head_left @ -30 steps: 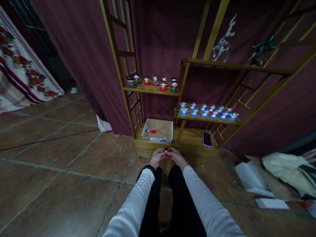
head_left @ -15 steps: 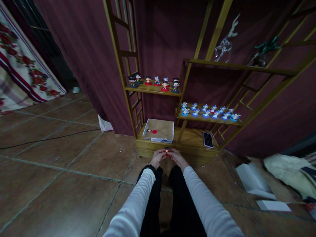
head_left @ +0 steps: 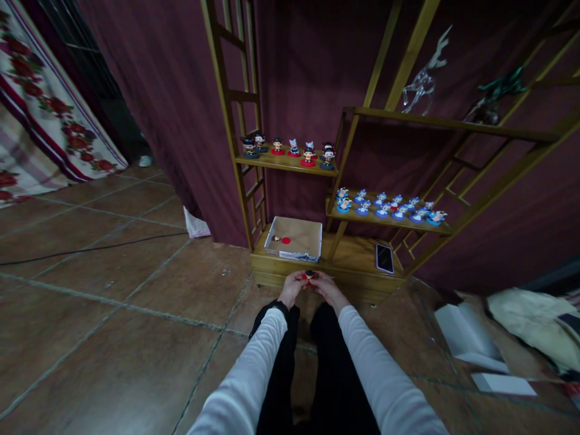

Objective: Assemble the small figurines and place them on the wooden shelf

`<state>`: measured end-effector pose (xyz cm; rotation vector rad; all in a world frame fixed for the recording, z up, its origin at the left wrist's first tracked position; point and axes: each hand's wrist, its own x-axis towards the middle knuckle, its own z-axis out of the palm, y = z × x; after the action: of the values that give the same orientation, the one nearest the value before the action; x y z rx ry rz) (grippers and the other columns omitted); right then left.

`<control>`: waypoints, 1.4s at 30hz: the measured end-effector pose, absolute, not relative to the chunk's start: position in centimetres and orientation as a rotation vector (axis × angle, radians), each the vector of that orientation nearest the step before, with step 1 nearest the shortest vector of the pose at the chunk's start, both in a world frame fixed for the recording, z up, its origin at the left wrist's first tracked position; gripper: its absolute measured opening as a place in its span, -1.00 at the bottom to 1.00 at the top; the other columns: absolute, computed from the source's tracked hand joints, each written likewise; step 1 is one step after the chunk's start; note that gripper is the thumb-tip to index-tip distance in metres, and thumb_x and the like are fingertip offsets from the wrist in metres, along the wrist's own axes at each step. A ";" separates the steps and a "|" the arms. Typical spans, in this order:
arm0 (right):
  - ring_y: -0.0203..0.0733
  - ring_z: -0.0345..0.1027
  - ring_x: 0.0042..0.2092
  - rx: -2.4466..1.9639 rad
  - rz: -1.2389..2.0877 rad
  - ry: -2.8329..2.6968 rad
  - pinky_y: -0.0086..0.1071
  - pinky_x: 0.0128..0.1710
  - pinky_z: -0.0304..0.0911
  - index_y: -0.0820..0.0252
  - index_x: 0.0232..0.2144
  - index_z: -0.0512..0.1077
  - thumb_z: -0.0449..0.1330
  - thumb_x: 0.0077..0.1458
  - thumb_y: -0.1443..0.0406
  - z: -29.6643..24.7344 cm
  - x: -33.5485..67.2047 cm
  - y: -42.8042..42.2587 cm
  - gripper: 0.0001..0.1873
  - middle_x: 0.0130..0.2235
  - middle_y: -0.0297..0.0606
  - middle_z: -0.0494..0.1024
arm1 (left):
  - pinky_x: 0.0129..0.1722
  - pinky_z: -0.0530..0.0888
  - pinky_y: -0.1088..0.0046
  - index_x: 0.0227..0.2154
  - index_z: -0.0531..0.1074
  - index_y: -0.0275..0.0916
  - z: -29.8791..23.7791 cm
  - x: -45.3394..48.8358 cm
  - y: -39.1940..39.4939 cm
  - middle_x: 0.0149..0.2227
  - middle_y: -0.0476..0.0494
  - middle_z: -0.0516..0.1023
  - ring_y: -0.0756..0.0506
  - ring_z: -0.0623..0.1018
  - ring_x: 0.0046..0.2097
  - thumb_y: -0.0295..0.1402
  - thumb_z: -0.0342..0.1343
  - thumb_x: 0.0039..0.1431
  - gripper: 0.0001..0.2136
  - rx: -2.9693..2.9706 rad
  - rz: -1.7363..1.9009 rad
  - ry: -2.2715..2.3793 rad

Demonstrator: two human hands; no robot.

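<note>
Between my fingertips is a small figurine (head_left: 309,275) with black hair and red on its lower part. My left hand (head_left: 293,287) grips it from the left side, and my right hand (head_left: 327,286) from the right. Fingers cover much of its body and base. Just beyond my hands, a shallow open cardboard box (head_left: 308,229) rests on the lowest board of the wooden rack. Inside it lie another small figurine (head_left: 276,239) on its side and a round red base (head_left: 286,240).
Several figurines (head_left: 308,158) stand on the upper left shelf, and several blue-based ones (head_left: 383,209) on the middle right shelf. A phone (head_left: 384,258) lies on the bottom board. Higher up stands a clear deer ornament (head_left: 421,84). White boxes (head_left: 471,338) lie on the floor at right.
The view has shifted slightly, so the rack appears a little further right. Both hands keep hold of the figurine, whose head now looks tipped with more dark hair showing.
</note>
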<state>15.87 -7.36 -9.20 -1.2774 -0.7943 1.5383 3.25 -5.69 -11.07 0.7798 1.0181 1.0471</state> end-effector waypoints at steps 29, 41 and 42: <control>-0.27 0.44 -0.37 -1.191 1.573 -0.677 -0.34 -0.21 0.32 0.17 -0.41 0.42 0.26 -0.23 0.33 -10.2 17.2 -6.9 -0.79 -0.42 -0.31 0.56 | -0.28 0.38 0.50 -0.35 0.45 -0.31 -11.4 3.6 -5.6 -0.44 -0.06 0.52 0.02 0.47 -0.39 -0.64 0.21 -0.32 -0.66 0.896 1.110 0.944; -0.30 0.45 -0.40 -1.129 1.578 -0.703 -0.33 -0.23 0.34 0.18 -0.43 0.37 0.31 -0.22 0.35 -10.0 17.1 -7.2 -0.77 -0.44 -0.33 0.55 | -0.40 0.35 0.57 -0.26 0.43 -0.30 -11.8 2.9 -5.5 -0.39 -0.12 0.53 0.06 0.47 -0.44 -0.57 0.23 -0.21 -0.66 0.630 1.099 0.923; -0.30 0.45 -0.40 -1.125 1.584 -0.711 -0.33 -0.23 0.34 0.17 -0.41 0.37 0.32 -0.23 0.36 -9.9 17.1 -7.3 -0.75 -0.43 -0.34 0.55 | -0.39 0.36 0.56 -0.26 0.43 -0.30 -11.7 2.9 -5.5 -0.37 -0.13 0.53 0.06 0.47 -0.43 -0.56 0.22 -0.18 -0.68 0.622 1.081 0.921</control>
<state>17.11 -7.26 -9.85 -1.1252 -0.7109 1.5845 2.85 -5.47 -11.72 0.6218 0.9214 1.0809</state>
